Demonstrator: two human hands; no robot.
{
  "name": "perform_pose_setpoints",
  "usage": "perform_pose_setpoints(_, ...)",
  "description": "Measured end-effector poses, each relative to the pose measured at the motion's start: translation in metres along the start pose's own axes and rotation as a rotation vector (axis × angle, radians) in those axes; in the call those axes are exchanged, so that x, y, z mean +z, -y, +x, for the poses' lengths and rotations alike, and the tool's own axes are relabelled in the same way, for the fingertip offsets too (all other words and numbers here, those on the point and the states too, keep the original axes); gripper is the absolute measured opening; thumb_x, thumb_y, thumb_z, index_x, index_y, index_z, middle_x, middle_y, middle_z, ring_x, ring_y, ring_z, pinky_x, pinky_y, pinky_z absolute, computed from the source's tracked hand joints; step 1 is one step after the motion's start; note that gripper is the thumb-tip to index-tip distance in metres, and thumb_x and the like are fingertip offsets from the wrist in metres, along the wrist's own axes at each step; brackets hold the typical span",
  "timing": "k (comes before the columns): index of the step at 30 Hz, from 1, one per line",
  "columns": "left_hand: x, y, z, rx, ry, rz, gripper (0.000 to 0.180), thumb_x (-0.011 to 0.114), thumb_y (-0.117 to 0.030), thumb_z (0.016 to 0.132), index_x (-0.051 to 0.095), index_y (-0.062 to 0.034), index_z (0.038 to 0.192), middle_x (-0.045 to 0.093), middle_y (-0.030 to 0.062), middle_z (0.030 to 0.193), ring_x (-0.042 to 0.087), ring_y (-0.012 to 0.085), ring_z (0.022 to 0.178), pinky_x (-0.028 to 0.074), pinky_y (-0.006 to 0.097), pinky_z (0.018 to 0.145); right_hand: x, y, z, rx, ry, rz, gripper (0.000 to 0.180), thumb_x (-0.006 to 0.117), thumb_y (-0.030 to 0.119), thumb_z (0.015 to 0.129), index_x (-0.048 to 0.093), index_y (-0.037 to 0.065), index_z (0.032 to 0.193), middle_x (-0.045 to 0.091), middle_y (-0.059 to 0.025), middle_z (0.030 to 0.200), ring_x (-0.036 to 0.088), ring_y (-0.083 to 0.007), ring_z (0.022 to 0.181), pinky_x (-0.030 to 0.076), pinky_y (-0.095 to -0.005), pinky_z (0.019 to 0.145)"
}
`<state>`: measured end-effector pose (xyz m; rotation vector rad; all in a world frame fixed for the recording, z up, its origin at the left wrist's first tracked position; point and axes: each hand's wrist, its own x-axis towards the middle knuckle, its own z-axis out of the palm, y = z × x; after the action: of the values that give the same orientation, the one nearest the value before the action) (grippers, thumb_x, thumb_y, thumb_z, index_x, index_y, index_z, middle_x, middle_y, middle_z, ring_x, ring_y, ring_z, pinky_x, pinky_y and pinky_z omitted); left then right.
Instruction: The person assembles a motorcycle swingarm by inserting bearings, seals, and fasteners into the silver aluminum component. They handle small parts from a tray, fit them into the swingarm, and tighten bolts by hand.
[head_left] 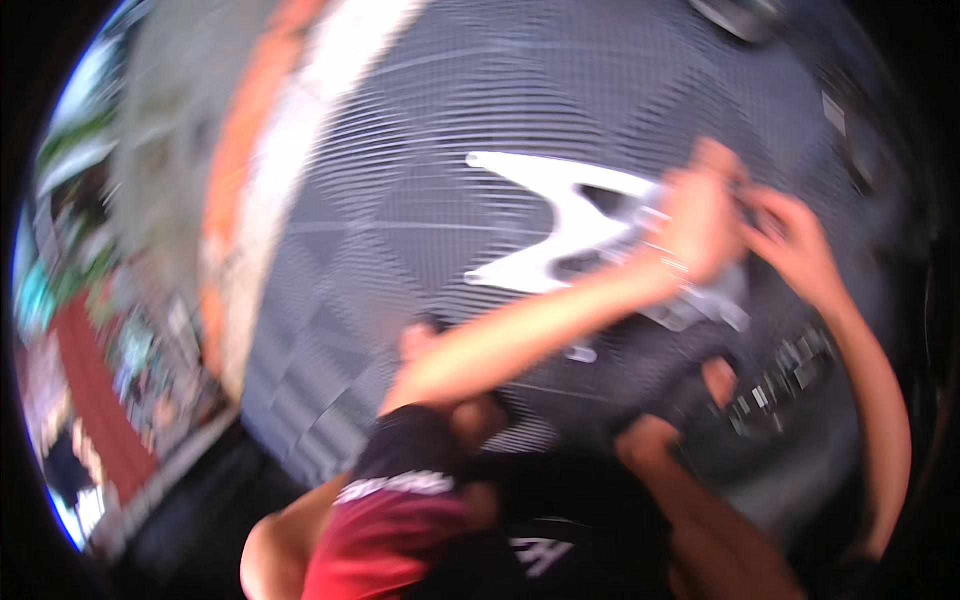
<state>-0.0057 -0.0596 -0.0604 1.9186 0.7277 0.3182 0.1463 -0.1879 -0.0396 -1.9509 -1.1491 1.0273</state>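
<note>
A silver-white forked metal part (555, 215), its two long prongs pointing left, lies over the dark ribbed floor tiles. My left hand (700, 220), with a bracelet at the wrist, is over the part's right end. Blur smears its fingers, so what they hold cannot be made out. Just right of it, my right hand (795, 240) has its fingers bent in toward the left one, closed around something dark and too blurred to name. Clear or greyish pieces (690, 305) show below the left wrist, beside the metal part.
A row of small metallic pieces (780, 385) lies in a dark holder at the lower right. My bare feet and bent legs are close below. A white and orange edge strip (265, 180) runs along the left side. A dark rounded object (738, 15) is at the top right.
</note>
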Motion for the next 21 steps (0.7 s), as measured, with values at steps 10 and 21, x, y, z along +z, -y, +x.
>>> perform_pose_setpoints(10,0.027,0.017,0.007,-0.161,-0.101,-0.502,0.023,0.066,0.011,0.074,0.061,-0.0006,0.093,0.064,0.0152,0.070,0.065,0.0311,0.069,0.051,0.043,0.066,-0.014,-0.057,-0.014,0.480,0.099,0.316,0.034,0.074,0.025,0.103,0.061,0.004,0.126,0.060,0.0034,0.092,0.041,0.0007,0.058,0.028,-0.0182,0.047)
perform_pose_setpoints(21,0.021,0.034,0.030,0.111,0.111,-0.286,0.020,0.077,0.001,0.070,0.079,-0.0020,0.090,0.076,0.0184,0.078,0.075,0.0279,0.074,0.059,0.036,0.074,-0.021,-0.095,-0.022,0.419,0.135,0.277,0.033,0.071,0.026,0.105,0.059,0.006,0.128,0.067,0.0015,0.096,0.040,-0.0002,0.056,0.028,-0.0198,0.046)
